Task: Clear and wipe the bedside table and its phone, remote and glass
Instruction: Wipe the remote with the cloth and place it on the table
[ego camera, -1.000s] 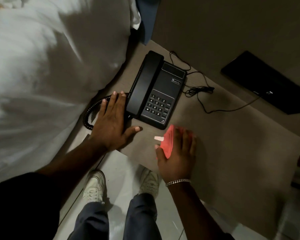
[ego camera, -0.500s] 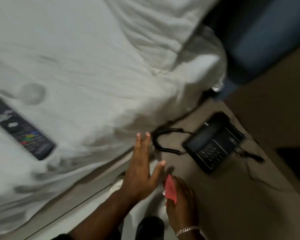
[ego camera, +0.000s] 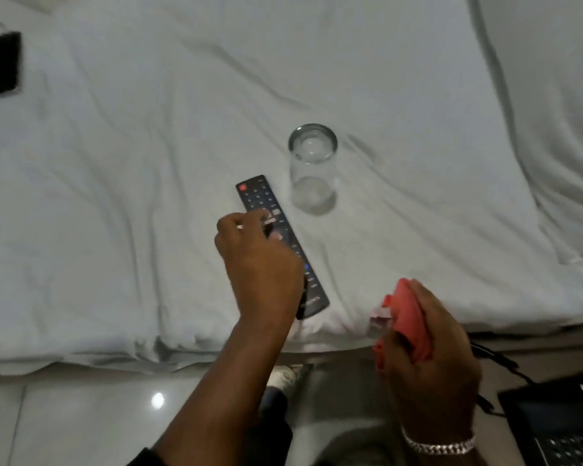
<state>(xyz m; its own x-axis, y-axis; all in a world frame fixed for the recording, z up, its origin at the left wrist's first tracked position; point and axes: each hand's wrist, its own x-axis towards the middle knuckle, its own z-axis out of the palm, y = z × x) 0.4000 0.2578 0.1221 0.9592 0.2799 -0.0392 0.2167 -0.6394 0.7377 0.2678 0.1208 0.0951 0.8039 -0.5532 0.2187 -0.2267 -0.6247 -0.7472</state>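
Observation:
A black remote lies flat on the white bed sheet. My left hand is down over its middle, thumb on its left side and fingers curled over the buttons. Just beyond the remote, a clear glass stands upright on the sheet. At the edge of the bed, my right hand is closed around a bunched red cloth. The black desk phone shows only as a corner at the bottom right, on the brown bedside table.
A black mobile phone lies on the sheet at the far left. The desk phone's black cord runs along the bed edge on the right. Glossy floor tiles and my shoe are below the bed.
My view has swung left from the bedside table to the bed. My left hand left the table beside the desk phone and came down on the remote. My right hand kept the red cloth.

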